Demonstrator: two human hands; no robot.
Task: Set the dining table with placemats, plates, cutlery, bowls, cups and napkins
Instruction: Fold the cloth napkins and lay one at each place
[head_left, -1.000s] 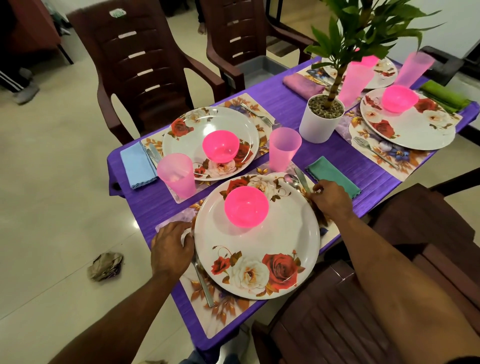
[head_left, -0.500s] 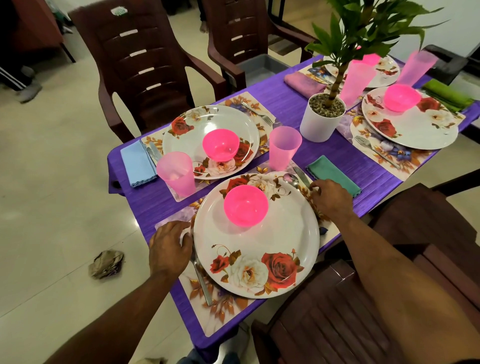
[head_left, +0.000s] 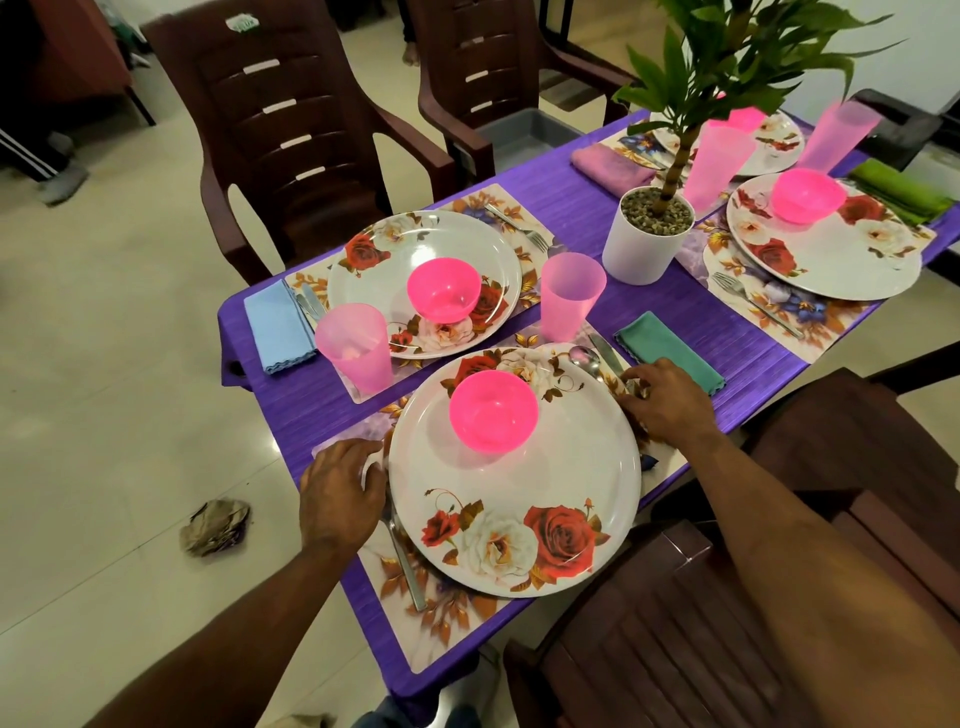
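The near plate, white with rose print, lies on a floral placemat at the counter's 6 o'clock edge; a pink bowl sits on its 12 o'clock half. The left hand holds the plate rim at 9 o'clock, fingers curled round the edge, above a fork lying on the placemat. The right hand meets the rim at 2 o'clock with bent fingers; whether its grip closes on the plate or on the cutlery beneath cannot be told. A spoon and knife lie just beside it, a teal napkin beyond. A pink cup stands at the plate's 12 o'clock. A second plate with bowl, cup and blue napkin lies at 11 o'clock. A potted plant stands at 1 o'clock.
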